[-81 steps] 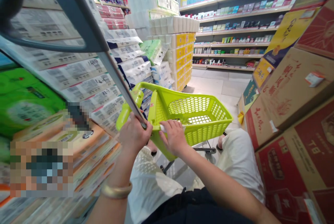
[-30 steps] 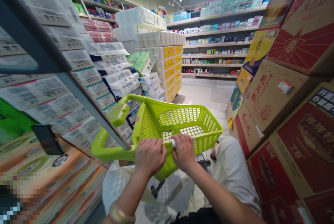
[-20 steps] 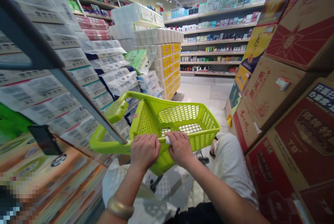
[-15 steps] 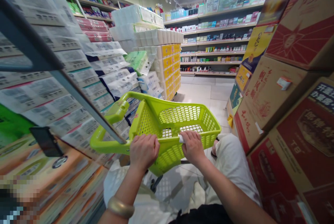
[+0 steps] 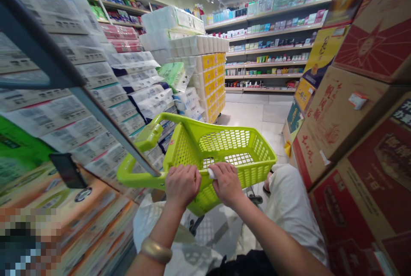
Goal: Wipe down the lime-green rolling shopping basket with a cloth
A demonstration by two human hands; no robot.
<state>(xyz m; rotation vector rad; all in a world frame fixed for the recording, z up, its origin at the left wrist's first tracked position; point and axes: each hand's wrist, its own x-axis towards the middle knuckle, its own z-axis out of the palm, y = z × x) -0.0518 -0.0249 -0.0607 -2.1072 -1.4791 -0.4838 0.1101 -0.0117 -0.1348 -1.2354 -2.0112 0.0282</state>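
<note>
A lime green plastic shopping basket on wheels (image 5: 253, 156) stands in the aisle in front of me, empty inside. My left hand (image 5: 182, 184) is closed over the basket's near rim. My right hand (image 5: 226, 183) is beside it on the same rim, fingers curled around a small white cloth or wipe (image 5: 211, 173) pressed against the plastic. The basket's green pull handle (image 5: 146, 139) sticks out to the left. I wear a gold bangle (image 5: 156, 250) on my left wrist.
Stacked tissue and paper packs (image 5: 102, 96) line the left side. Brown and red cardboard cartons (image 5: 359, 130) are stacked on the right. A pallet of toilet rolls (image 5: 205, 66) stands ahead, with product shelves (image 5: 266, 49) at the back. The tiled floor (image 5: 250, 111) runs between.
My right hand slid right along the rim with the white cloth, then came back left next to my left hand. The left hand stayed on the rim.
</note>
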